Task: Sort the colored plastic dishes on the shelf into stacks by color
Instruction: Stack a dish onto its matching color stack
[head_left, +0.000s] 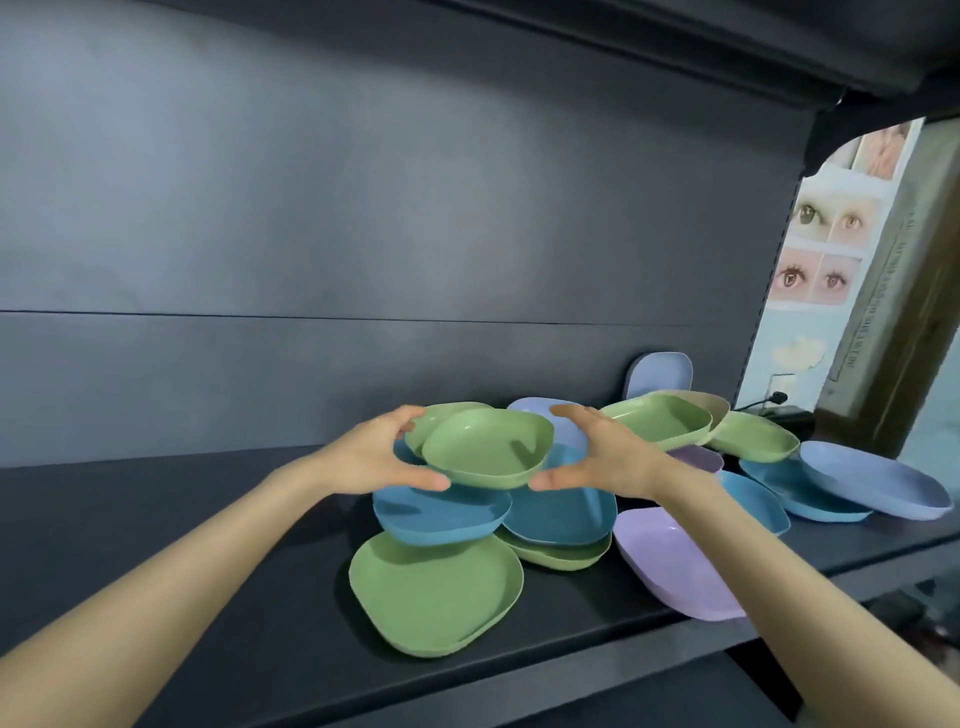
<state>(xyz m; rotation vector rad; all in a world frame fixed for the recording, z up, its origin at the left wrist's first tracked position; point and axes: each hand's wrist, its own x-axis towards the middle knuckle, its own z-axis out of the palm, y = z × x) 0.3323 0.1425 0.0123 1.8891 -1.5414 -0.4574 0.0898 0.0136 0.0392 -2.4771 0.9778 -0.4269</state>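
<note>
Green dish is gripped at its rim by the left hand and right hand, thumbs beneath and fingers curled over. A second dish behind is half hidden. Blue dishes below it lie partly covered on the shelf.

At far right, a pale poster of eye pictures beside a brown post, black cable below.
</note>
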